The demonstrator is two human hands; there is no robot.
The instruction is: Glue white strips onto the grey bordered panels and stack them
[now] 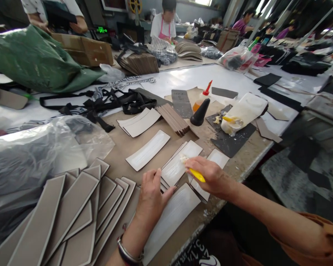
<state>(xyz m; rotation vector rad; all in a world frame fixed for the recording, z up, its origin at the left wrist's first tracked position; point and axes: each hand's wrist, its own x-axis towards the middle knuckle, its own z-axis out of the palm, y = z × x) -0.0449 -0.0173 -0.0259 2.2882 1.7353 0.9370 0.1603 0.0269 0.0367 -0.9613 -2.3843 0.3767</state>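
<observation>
While the right hand [211, 175] is closed around a yellow-handled brush [197, 174], the bristle end lies on the top panel of a small stack of white-faced panels [177, 166] at the near edge of the work table [122, 147].

- Left hand [152, 194]: fingers loosely extended, holding nothing, with the fingertips resting on the near left corner of the same stack. A metal bangle [127, 255] is on the wrist.
- Long glossy panel [174, 214]: flat, just below the stack, beside the left hand.
- Single white panel [148, 149]: lies apart, to the upper left of the stack.
- Two overlapping white panels [140, 122]: farther back, beside a slanted pile of brown card strips [173, 119].
- Grey pieces with pale borders [72, 214]: fanned out and overlapping at the left, near a crumpled clear plastic sheet [30, 159].
- Black cone [200, 112]: upright, mid-table, just in front of a bottle with a red nozzle [202, 98].
- Whitish tub smeared with yellow paste [242, 112]: on a dark sheet at the right.
- Black straps [113, 101]: tangled, behind the panels.
- Green sack [36, 59]: far left.
- Other people: seated and standing at the far tables, well apart.
</observation>
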